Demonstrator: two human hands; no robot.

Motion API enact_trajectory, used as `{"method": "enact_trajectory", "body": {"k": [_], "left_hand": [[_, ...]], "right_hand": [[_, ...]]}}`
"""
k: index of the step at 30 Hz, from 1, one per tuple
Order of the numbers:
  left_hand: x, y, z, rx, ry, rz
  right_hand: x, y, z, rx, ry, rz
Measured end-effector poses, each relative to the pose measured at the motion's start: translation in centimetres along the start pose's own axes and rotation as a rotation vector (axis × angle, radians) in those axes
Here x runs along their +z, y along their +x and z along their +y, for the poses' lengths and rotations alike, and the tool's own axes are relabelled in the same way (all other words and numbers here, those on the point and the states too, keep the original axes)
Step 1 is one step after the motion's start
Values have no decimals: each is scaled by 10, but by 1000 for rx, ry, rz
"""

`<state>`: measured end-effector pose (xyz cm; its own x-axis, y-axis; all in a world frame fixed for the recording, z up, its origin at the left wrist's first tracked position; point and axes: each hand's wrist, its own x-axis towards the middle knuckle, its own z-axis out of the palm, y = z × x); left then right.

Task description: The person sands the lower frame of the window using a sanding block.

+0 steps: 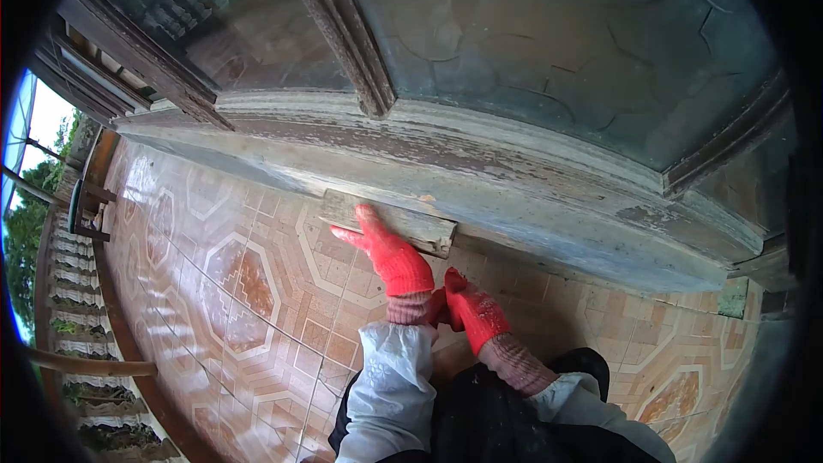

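Note:
My left hand (pixel 384 253), in a red glove, reaches over the left part of a weathered wooden block (pixel 411 227) lying at the foot of the wall. Its thumb and fingers are spread, and the fingertips lie at the block's upper surface. Close to my body, my right hand (pixel 467 307) wears a red glove as well. It is beside my left wrist, with its fingers bent down, and whatever they may hold is hidden. White sleeves (pixel 396 386) cover both forearms.
Above the block runs a worn wooden sill (pixel 480 159) below glass panes (pixel 549 43). Patterned tiles (pixel 244 291) cover the floor. A balustrade (pixel 77 291) stands at the left, with a small dark stool-like object (pixel 79 210) near it.

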<state>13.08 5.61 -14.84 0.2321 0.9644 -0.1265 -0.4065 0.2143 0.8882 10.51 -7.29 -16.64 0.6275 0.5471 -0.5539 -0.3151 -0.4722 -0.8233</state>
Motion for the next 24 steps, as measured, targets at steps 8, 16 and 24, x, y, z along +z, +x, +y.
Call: {"method": "enact_trajectory", "body": {"k": [8, 16, 24], "left_hand": [[5, -39, 31, 63, 149, -197], [-6, -65, 38, -337, 118, -382], [-26, -63, 26, -278, 456, -587]], "right_hand": [[2, 8, 2, -1001, -635, 664], [11, -2, 8, -527, -250, 714], [30, 9, -4, -389, 376, 998]]}}
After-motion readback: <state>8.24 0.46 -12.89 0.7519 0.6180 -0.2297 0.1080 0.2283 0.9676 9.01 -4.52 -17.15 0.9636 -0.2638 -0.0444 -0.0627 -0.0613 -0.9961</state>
